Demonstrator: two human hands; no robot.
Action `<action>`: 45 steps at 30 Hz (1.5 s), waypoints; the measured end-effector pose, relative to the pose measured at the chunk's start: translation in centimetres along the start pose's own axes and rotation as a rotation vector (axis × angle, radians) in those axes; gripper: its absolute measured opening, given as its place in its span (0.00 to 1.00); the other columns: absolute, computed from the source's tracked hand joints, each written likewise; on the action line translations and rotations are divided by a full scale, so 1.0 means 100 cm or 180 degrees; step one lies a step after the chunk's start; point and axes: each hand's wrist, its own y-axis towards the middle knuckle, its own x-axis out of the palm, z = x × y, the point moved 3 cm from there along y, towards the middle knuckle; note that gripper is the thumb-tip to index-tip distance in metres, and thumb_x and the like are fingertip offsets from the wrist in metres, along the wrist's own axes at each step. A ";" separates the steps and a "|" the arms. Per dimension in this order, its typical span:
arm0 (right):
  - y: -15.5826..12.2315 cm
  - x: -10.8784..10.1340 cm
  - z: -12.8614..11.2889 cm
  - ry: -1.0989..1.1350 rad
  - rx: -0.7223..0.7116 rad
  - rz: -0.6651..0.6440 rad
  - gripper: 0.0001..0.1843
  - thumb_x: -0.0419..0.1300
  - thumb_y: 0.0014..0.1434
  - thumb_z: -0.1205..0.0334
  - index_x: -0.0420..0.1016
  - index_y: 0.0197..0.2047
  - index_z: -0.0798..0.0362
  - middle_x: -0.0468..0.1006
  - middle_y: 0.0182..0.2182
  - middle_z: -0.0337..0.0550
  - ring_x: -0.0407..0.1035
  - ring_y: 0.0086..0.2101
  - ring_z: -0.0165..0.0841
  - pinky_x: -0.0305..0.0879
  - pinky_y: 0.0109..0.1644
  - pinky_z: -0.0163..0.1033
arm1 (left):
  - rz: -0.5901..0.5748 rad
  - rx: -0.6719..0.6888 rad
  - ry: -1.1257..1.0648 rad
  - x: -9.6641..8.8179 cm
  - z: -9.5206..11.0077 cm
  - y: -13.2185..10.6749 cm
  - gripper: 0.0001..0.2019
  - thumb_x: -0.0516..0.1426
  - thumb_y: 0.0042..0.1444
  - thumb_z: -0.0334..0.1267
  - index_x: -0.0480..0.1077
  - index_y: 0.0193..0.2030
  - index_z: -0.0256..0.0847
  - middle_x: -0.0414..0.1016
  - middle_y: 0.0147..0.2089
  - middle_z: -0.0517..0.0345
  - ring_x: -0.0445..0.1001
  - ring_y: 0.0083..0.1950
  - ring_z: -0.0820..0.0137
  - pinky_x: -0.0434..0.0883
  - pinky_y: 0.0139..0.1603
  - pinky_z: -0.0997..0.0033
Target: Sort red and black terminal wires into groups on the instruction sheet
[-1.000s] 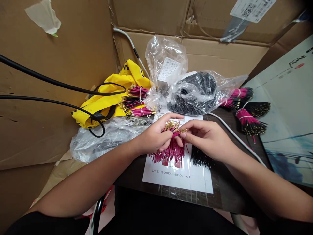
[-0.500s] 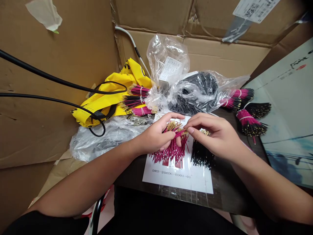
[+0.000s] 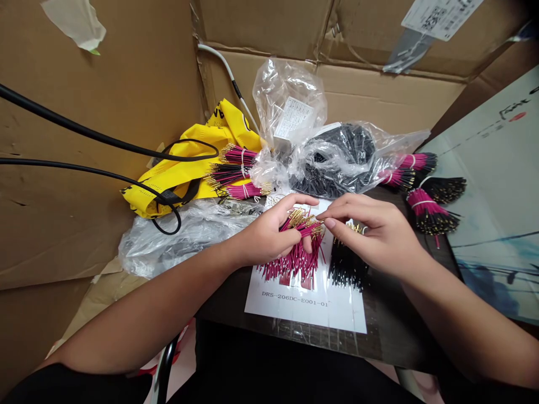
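Observation:
My left hand (image 3: 280,230) is closed on a few pink wires with gold-coloured terminals, held above a loose pile of pink wires (image 3: 295,261). From the right, my right hand (image 3: 366,227) pinches with thumb and forefinger at the gold ends of those held wires. A loose pile of black wires (image 3: 347,266), also with gold ends, lies under and beside my right hand. Both piles rest on a white printed sheet (image 3: 295,308) on the dark table. My fingers partly hide the piles.
Behind the piles sits a clear plastic bag of black wires (image 3: 337,157). Tied pink and black wire bundles lie left (image 3: 238,171) and right (image 3: 429,207). A yellow printed bag (image 3: 189,157), crumpled plastic (image 3: 168,241) and black cables (image 3: 84,132) are at the left. Cardboard walls (image 3: 387,104) stand around.
Both hands stay nearly in place. The held wires and my left thumb have shifted very slightly; nothing has been let go.

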 end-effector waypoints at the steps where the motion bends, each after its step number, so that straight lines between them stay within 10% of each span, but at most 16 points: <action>1: 0.000 0.001 -0.001 -0.0031 0.0012 -0.0006 0.07 0.62 0.66 0.67 0.81 0.43 0.49 0.80 0.37 0.41 0.75 0.37 0.32 0.70 0.44 0.40 | -0.0019 0.0003 -0.0057 0.000 0.000 0.000 0.30 0.51 0.56 0.22 0.56 0.65 0.43 0.76 0.31 0.64 0.59 0.16 0.84 0.56 0.17 0.83; 26: -0.005 0.020 -0.010 -0.0845 -0.0157 -0.0343 0.08 0.53 0.69 0.67 0.72 0.40 0.53 0.75 0.36 0.47 0.69 0.36 0.36 0.67 0.41 0.43 | -0.0104 -0.0290 -0.0283 0.000 -0.007 0.004 0.28 0.51 0.58 0.28 0.54 0.66 0.41 0.80 0.31 0.60 0.59 0.13 0.81 0.55 0.14 0.82; 45: -0.006 0.022 -0.018 -0.0329 0.0247 0.0207 0.05 0.61 0.65 0.66 0.80 0.38 0.51 0.82 0.34 0.42 0.75 0.33 0.33 0.70 0.42 0.42 | -0.0179 -0.0410 -0.0228 0.003 -0.004 0.001 0.33 0.49 0.55 0.27 0.51 0.69 0.40 0.72 0.22 0.66 0.57 0.13 0.80 0.53 0.15 0.83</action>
